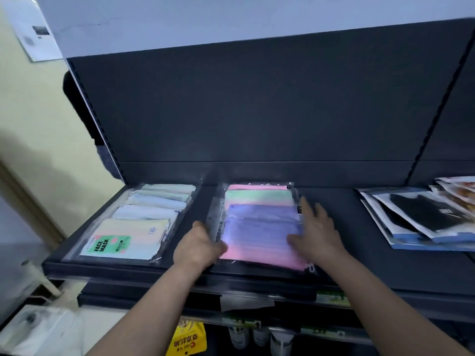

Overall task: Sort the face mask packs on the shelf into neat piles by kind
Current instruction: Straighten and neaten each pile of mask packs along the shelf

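Note:
A pile of clear packs with pink, green and purple masks (259,222) lies in the middle of the dark shelf (359,263). My left hand (199,246) grips the pile's left edge, thumb on top. My right hand (314,228) rests flat against the pile's right side, fingers straight. To the left lies a pile of pastel packs (138,222) with a green "FACE MASK" label. At the right a fanned pile of packs with black masks (421,219) sits askew.
The shelf's dark back panel (257,111) rises behind the piles. More colourful packs (457,187) lie at the far right. Below the shelf hang a yellow bag (187,339) and several small bottles (259,336). A cream wall (38,124) is at left.

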Available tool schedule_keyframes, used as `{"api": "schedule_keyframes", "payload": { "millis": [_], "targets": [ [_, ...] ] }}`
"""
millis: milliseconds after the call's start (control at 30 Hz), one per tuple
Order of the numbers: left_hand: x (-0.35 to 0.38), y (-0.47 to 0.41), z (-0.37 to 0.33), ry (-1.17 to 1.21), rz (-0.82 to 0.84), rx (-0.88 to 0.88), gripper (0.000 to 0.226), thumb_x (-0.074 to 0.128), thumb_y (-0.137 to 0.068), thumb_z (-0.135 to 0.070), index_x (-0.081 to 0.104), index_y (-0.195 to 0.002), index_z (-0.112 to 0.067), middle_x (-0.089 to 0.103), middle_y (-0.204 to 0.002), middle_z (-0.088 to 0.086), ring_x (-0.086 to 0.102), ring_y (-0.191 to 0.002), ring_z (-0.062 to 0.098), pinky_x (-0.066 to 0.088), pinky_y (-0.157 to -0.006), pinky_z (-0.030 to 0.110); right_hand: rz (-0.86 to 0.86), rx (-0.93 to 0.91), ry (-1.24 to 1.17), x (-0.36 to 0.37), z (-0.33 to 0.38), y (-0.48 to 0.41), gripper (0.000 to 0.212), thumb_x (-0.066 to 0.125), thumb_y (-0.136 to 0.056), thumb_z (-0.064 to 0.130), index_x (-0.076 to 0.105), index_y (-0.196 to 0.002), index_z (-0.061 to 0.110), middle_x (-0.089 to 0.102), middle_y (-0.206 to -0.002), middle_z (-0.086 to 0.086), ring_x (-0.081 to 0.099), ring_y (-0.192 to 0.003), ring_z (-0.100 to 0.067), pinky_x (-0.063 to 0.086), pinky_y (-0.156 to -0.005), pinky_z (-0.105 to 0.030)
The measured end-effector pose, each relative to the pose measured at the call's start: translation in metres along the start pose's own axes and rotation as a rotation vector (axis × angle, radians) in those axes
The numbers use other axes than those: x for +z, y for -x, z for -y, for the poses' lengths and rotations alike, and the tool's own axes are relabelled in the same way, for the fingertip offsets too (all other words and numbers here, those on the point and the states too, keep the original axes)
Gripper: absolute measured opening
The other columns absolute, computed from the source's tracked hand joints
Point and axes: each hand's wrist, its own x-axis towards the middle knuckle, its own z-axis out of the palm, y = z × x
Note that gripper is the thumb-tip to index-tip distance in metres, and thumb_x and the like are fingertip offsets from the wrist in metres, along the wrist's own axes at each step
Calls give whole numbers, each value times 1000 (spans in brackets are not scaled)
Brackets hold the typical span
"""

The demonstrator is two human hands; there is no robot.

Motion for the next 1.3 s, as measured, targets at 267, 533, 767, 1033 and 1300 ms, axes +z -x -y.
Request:
{"api": "schedule_keyframes", "payload": {
  "millis": [267,533,767,1033,1300],
  "targets": [
    [-9,-10,-15,-450,90,258,75,71,-74,-35,34,-140,-37,36,-137,4,33,-130,27,41,-97,44,221,-268,231,18,13,6,59,54,-92,37,28,-146,37,7,-161,4,3,-148,-19,8,-119,-50],
    [-12,-47,-45,-239,16,498,42,57,-89,-30,56,-130,-22,55,-134,4,51,-124,25,43,-98,34,-19,-306,140,15,24,-3,47,54,-91,43,46,-136,33,27,-156,7,15,-147,-12,16,-116,-42],
    [39,-93,-113,-325,120,671,45,51,-95,-28,47,-139,-19,53,-140,7,48,-128,28,41,-103,38,35,-329,202,17,-2,-8,58,48,-89,57,39,-142,33,26,-155,8,7,-148,-12,9,-118,-47],
    [77,-127,-158,-630,182,654,46,51,-94,-34,47,-138,-22,48,-139,9,36,-130,31,33,-107,46,116,-491,215,23,-24,-21,83,20,-72,71,25,-148,37,16,-160,1,5,-149,-19,-2,-116,-52],
    [17,-123,-173,-138,-229,712,14,56,-92,-26,52,-100,-15,67,-102,10,59,-97,35,46,-80,41,229,-475,312,20,-10,-35,65,41,-92,56,14,-149,40,1,-161,5,-2,-148,-14,-5,-118,-49]
  ]
}}
